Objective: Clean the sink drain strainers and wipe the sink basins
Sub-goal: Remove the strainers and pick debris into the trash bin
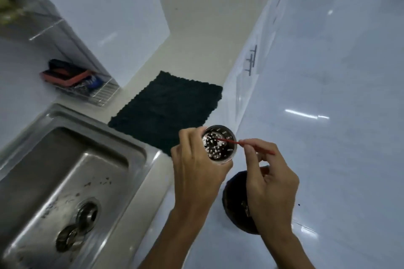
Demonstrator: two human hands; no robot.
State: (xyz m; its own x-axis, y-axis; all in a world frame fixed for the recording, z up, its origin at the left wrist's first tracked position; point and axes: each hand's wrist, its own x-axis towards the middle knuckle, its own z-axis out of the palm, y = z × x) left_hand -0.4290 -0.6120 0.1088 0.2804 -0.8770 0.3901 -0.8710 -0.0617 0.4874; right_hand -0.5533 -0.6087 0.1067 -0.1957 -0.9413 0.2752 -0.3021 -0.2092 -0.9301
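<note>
My left hand (194, 166) grips a perforated metal strainer basket (225, 144), tilted so its open mouth faces me, just past the counter's front edge. My right hand (271, 179) pinches a thin red stick (258, 147) whose tip reaches inside the basket. The steel sink basin (65, 170) lies at the lower left, with dark specks on its floor and a metal drain fitting (86, 214) beside a second round metal piece (67, 240). A dark green cloth (166, 105) lies flat on the counter to the right of the sink.
A dark round bin (236, 203) stands on the glossy white floor below my right hand. A wire rack (87, 87) with a red-edged sponge sits behind the sink. White cabinet fronts with bar handles (251, 61) run below the counter edge.
</note>
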